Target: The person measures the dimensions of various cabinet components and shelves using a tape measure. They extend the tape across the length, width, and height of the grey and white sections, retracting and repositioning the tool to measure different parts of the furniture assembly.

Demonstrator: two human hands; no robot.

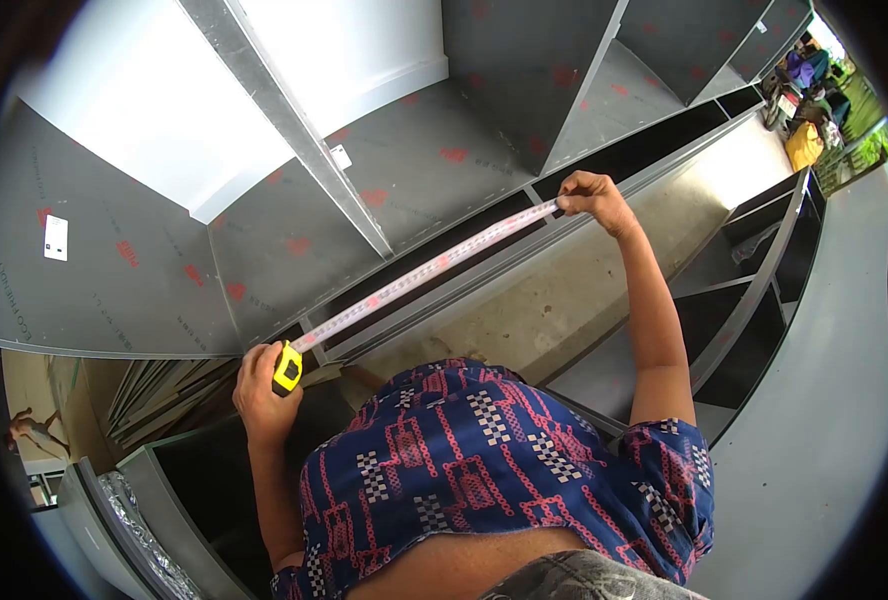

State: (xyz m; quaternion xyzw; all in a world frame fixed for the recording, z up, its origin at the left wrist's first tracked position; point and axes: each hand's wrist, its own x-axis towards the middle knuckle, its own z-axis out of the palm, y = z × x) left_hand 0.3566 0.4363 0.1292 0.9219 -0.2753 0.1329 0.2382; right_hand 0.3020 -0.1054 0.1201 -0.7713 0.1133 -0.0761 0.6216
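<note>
My left hand point(267, 392) is closed around a yellow and black tape measure point(288, 368) at the lower left of the cabinet front. From it the white tape blade point(432, 268) runs up and to the right, stretched across the dark opening along the cabinet's base. The fingers of my right hand point(594, 200) pinch the far end of the blade. Both hands are near the lower edge of a large grey cabinet point(364, 190) with red printed marks and upright dividers.
Another dark cabinet frame point(734, 330) lies to the right, beside a grey panel point(814, 400). Thin boards point(164, 400) lean at the left. A person point(39, 432) is at the far left. A yellow bag point(804, 146) sits at the upper right.
</note>
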